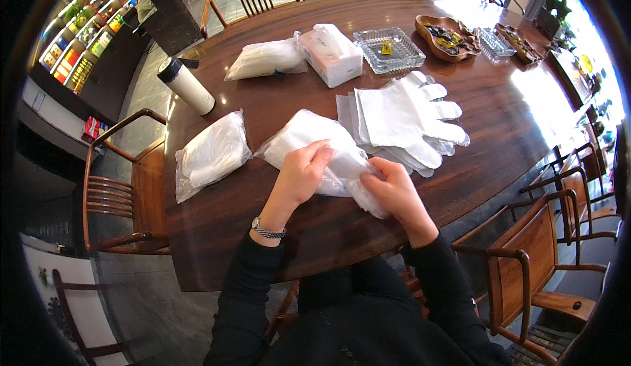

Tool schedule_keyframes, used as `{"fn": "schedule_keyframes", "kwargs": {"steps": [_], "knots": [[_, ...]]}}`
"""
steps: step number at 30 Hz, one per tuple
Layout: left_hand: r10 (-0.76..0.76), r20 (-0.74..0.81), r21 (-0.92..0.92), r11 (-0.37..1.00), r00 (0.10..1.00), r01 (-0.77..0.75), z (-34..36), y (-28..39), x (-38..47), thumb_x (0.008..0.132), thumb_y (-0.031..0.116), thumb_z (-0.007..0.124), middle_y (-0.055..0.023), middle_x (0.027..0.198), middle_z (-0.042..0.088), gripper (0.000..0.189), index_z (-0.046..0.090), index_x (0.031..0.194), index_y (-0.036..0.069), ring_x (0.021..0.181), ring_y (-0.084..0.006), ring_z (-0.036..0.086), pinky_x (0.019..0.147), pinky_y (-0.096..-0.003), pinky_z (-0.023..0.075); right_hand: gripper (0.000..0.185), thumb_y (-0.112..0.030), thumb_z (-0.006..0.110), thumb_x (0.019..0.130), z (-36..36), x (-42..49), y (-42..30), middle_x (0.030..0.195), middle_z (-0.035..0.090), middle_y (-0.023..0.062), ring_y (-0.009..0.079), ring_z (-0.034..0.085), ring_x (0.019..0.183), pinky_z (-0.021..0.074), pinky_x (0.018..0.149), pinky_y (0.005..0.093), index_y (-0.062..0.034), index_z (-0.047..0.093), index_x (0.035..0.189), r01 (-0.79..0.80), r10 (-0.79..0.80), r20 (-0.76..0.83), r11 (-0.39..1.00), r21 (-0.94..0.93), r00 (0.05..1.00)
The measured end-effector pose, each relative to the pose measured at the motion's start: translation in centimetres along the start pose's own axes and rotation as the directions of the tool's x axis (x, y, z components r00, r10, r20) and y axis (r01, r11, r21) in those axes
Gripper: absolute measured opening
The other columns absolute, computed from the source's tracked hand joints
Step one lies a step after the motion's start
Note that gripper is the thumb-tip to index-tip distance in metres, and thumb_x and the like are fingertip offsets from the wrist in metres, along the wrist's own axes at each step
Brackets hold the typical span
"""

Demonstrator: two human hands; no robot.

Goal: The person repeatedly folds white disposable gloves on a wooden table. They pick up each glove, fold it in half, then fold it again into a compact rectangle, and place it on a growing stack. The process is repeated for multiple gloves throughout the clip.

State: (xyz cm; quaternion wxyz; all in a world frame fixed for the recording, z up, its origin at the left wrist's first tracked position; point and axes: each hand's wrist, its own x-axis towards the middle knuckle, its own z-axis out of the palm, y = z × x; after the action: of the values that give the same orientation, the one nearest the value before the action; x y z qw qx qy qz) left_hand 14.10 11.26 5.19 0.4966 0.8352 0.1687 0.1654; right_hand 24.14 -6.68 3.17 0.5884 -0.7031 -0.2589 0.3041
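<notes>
With both hands I grip a clear plastic bag of folded white disposable gloves point(315, 134) above the dark wooden table point(222, 237). My left hand point(306, 168) pinches its upper middle between thumb and fingers. Bunched plastic at the bag's right end is held in my right hand point(392, 186). Just right of the bag lies a fanned stack of translucent plastic gloves point(399, 119), fingers pointing right. On the left rests another plastic-wrapped packet point(212, 154), and a third white packet point(268, 57) lies farther back.
A white tumbler with a dark lid point(190, 87) stands at the table's left. Behind the gloves are a tissue pack point(333, 55), a glass ashtray point(389, 50) and a wooden dish of wrapped sweets point(447, 38). Wooden chairs point(527, 262) surround the table.
</notes>
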Motion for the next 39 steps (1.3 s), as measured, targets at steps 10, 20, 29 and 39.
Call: {"fn": "schedule_keyframes", "kwargs": {"steps": [10, 20, 29, 39], "knots": [[0.593, 0.008, 0.648, 0.61, 0.805, -0.456, 3.5, 2.6, -1.7, 0.086, 0.013, 0.062, -0.0151, 0.112, 0.063, 0.029, 0.067, 0.11, -0.001, 0.107, -0.0306, 0.057, 0.094, -0.0414, 0.0408, 0.02, -0.011, 0.061, 0.086, -0.6, 0.6, 0.1, 0.083, 0.068, 0.0066, 0.0118, 0.062, 0.074, 0.0491, 0.064, 0.0265, 0.0068, 0.067, 0.096, -0.249, 0.217, 0.162, 0.944, 0.217, 0.963], [0.559, 0.047, 0.452, 0.727, 0.828, -0.517, 4.5, 2.4, -2.0, 0.088, 0.017, 0.064, -0.0183, 0.115, 0.064, 0.034, 0.064, 0.116, -0.004, 0.108, -0.0325, 0.059, 0.096, -0.0422, 0.0426, 0.02, -0.006, 0.058, 0.091, 0.8, 2.3, 1.9, 0.099, 0.068, 0.007, 0.0124, 0.063, 0.083, 0.0502, 0.073, 0.0258, 0.0037, 0.065, 0.107, -0.194, 0.175, 0.089, 0.801, 0.566, 0.981], [0.111, -0.136, 0.101, 0.99, 0.984, -0.098, 0.6, -1.8, 0.0, 0.095, 0.024, 0.058, -0.0258, 0.115, 0.063, 0.039, 0.058, 0.12, -0.007, 0.108, -0.0391, 0.06, 0.095, -0.0442, 0.0456, 0.035, 0.003, 0.057, 0.082, 1.1, 2.0, 1.2, 0.098, 0.067, 0.0088, 0.0137, 0.063, 0.083, 0.0505, 0.073, 0.0264, 0.0083, 0.061, 0.116, -0.173, 0.204, 0.003, 0.823, 0.541, 0.979], [0.508, 0.068, 0.551, 0.699, 0.859, -0.457, 4.8, 3.4, -3.1, 0.082, 0.029, 0.069, -0.0225, 0.122, 0.057, 0.051, 0.059, 0.118, -0.006, 0.111, -0.0372, 0.054, 0.1, -0.0456, 0.0379, 0.021, -0.005, 0.061, 0.088, 0.9, 2.5, 1.4, 0.097, 0.068, 0.0046, 0.0115, 0.063, 0.083, 0.0501, 0.074, 0.0253, 0.0022, 0.066, 0.107, -0.13, 0.137, 0.024, 0.844, 0.52, 0.99]]}}
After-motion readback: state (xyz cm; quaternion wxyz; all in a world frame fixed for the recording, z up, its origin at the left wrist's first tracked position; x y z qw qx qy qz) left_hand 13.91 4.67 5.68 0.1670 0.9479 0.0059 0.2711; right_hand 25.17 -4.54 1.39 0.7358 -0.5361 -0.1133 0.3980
